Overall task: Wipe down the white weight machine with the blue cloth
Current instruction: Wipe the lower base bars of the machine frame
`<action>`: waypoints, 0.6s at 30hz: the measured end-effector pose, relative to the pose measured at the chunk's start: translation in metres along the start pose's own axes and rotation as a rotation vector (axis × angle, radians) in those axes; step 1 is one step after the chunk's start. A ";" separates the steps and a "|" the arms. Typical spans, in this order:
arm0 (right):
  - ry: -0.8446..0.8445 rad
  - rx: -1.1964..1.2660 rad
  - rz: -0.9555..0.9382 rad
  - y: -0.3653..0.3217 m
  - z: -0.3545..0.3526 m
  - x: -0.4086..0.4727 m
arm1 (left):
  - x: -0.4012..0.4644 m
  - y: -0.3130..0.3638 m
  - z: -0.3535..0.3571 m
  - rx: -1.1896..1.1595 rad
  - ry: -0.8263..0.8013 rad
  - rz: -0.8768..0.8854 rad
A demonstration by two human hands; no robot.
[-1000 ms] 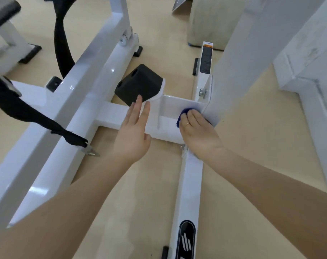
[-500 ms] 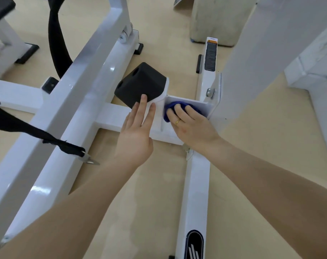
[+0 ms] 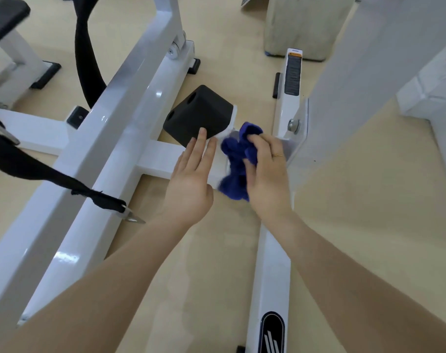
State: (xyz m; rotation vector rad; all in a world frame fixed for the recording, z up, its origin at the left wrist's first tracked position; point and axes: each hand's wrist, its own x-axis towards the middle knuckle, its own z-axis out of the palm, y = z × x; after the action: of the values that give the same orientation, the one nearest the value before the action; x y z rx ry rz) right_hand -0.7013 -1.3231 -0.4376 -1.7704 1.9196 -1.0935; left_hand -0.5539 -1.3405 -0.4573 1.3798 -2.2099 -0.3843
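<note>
Your right hand [image 3: 266, 174] grips the bunched blue cloth [image 3: 235, 161] against the white weight machine [image 3: 155, 161] | your left hand [image 3: 191, 179] rests flat, fingers straight, on its crossbar beside the black block [image 3: 199, 115].

under me is a pale beige floor [image 3: 216, 276], smooth and faintly glossy. a rough grey concrete block [image 3: 303, 24] stands ahead, a white stone-like ledge [image 3: 430, 93] rises at my right, and a black padded seat [image 3: 5, 19] sits far left.

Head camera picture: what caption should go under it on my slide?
Right hand grips blue cloth at white weight machine; left hand open.
</note>
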 end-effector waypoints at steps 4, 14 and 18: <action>0.139 0.406 0.251 -0.044 0.031 0.006 | 0.004 0.005 -0.001 -0.160 0.042 -0.109; 0.133 0.461 0.612 -0.032 0.064 0.010 | 0.008 0.016 -0.018 -0.384 -0.012 -0.308; 0.215 0.519 0.456 -0.040 0.059 0.007 | 0.004 0.005 -0.020 -0.369 -0.012 -0.282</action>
State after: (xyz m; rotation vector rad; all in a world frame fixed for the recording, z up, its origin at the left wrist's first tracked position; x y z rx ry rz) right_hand -0.6341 -1.3460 -0.4469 -0.9190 1.8001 -1.4684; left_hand -0.5487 -1.3413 -0.4371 1.4779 -1.8333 -0.8552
